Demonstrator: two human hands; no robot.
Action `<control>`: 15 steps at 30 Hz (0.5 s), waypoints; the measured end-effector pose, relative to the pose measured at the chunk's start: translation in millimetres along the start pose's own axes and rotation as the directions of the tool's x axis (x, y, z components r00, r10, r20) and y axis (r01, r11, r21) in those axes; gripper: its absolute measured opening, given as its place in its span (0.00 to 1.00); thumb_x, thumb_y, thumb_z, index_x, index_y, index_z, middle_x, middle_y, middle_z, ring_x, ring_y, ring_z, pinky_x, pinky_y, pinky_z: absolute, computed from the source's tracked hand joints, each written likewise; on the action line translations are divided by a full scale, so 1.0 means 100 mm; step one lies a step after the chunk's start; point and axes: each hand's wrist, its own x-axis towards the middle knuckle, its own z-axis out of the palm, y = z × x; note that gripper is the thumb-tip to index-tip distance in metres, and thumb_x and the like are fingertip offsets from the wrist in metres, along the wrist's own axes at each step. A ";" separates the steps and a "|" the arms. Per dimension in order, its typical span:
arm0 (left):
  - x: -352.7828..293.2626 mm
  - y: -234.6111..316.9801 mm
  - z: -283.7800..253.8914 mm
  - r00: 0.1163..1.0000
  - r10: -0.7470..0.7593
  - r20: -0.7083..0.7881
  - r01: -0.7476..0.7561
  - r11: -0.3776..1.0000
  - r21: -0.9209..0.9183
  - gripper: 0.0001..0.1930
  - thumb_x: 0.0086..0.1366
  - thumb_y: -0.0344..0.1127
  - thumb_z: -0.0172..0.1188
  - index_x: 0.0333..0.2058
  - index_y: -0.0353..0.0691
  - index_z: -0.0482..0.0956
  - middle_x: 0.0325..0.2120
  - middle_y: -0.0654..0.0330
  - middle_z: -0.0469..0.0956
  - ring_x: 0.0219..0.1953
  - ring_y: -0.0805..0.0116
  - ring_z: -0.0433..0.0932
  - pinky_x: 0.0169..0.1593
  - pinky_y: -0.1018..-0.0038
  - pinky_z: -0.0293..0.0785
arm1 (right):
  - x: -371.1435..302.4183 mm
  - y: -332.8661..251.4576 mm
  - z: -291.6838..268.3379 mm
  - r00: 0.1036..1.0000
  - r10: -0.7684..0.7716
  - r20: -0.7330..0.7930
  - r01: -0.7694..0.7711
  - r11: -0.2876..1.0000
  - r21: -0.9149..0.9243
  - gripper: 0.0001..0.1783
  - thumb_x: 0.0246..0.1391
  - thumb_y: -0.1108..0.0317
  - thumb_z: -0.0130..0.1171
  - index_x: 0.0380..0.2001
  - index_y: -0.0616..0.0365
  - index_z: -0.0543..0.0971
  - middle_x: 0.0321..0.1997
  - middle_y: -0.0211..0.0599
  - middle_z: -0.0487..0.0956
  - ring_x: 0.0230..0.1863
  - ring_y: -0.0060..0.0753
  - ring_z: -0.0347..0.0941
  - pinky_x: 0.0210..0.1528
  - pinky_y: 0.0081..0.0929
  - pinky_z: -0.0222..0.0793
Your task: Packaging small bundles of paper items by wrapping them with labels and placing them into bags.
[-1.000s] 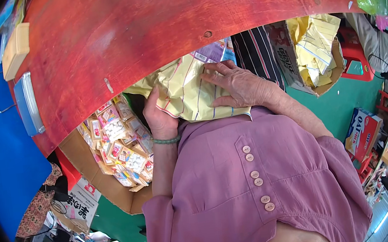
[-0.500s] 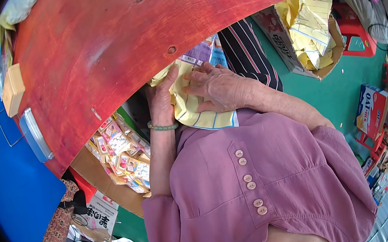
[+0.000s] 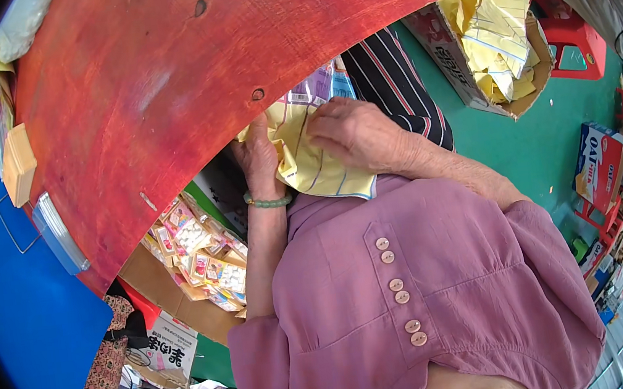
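Observation:
A crumpled yellow sheet (image 3: 337, 178) with dark lines and a pale blue border lies over my lap, just under the red table's edge. At its left side my left hand (image 3: 259, 158) grips it, the thumb on top and the other fingers mostly hidden; a green bead bracelet circles that wrist. My right hand (image 3: 362, 133) rests on the sheet's right part, its fingers bent in and closed on it. Behind the sheet, a purple and blue printed package (image 3: 312, 87) shows partly, its far end hidden by the table.
The red wooden tabletop (image 3: 136, 68) spans the far side. On the left stands an open carton (image 3: 139, 268) of small printed packs (image 3: 198, 246). A box (image 3: 458, 62) of crumpled yellow sheets (image 3: 493, 35) is at the far right, beside a red stool (image 3: 579, 49). A wooden block (image 3: 19, 166) sits at the table's left edge.
My right hand's fingers were spread over the yellow sheet and are now drawn in and bent. The left hand keeps its hold. The whole view has shifted slightly.

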 end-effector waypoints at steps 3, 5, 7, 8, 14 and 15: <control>-0.04 -0.02 -0.04 1.000 -0.010 0.002 0.010 0.999 0.054 0.16 0.63 0.32 0.61 0.49 0.35 0.74 0.46 0.61 0.74 0.45 0.71 0.72 0.50 0.74 0.69 | 0.05 0.04 -0.09 0.995 0.018 -0.099 -0.012 0.998 0.065 0.09 0.49 0.73 0.60 0.35 0.63 0.80 0.34 0.42 0.79 0.39 0.45 0.78 0.43 0.33 0.75; -0.05 -0.02 -0.06 0.999 -0.001 0.033 -0.003 0.995 0.102 0.17 0.63 0.34 0.62 0.49 0.36 0.74 0.46 0.62 0.74 0.46 0.72 0.72 0.50 0.74 0.68 | 0.14 0.07 -0.14 0.994 -0.001 -0.112 0.012 0.995 0.101 0.07 0.50 0.75 0.60 0.34 0.63 0.80 0.35 0.41 0.80 0.38 0.41 0.78 0.42 0.30 0.76; -0.11 0.03 0.00 0.999 -0.023 0.044 0.021 0.999 0.049 0.19 0.62 0.36 0.64 0.50 0.37 0.74 0.46 0.63 0.74 0.47 0.72 0.72 0.51 0.74 0.68 | 0.23 0.10 -0.16 0.999 0.022 -0.029 -0.011 0.943 0.332 0.07 0.51 0.75 0.61 0.35 0.62 0.81 0.35 0.40 0.80 0.38 0.37 0.79 0.42 0.29 0.75; -0.12 0.03 -0.01 0.999 -0.022 0.042 0.020 0.999 0.050 0.19 0.62 0.36 0.64 0.50 0.37 0.74 0.46 0.63 0.74 0.47 0.72 0.72 0.51 0.74 0.68 | 0.26 0.13 -0.10 0.997 0.077 -0.014 -0.061 0.874 0.482 0.08 0.49 0.73 0.61 0.35 0.60 0.82 0.34 0.43 0.80 0.38 0.43 0.78 0.42 0.30 0.75; -0.07 0.00 -0.14 0.992 -0.063 0.113 0.057 0.997 0.054 0.23 0.60 0.36 0.67 0.52 0.37 0.72 0.48 0.62 0.73 0.49 0.71 0.71 0.53 0.73 0.68 | 0.32 0.11 -0.10 0.977 -0.015 -0.213 0.039 0.993 0.110 0.08 0.50 0.72 0.61 0.35 0.58 0.82 0.35 0.41 0.81 0.38 0.44 0.78 0.43 0.31 0.75; -0.03 -0.05 -0.20 0.988 -0.107 0.111 0.110 0.994 -0.018 0.23 0.60 0.35 0.66 0.52 0.37 0.72 0.48 0.62 0.73 0.49 0.71 0.72 0.53 0.72 0.68 | 0.33 0.11 -0.10 0.968 -0.051 -0.245 0.062 0.997 0.039 0.08 0.50 0.72 0.61 0.35 0.57 0.82 0.35 0.40 0.81 0.38 0.44 0.78 0.43 0.32 0.75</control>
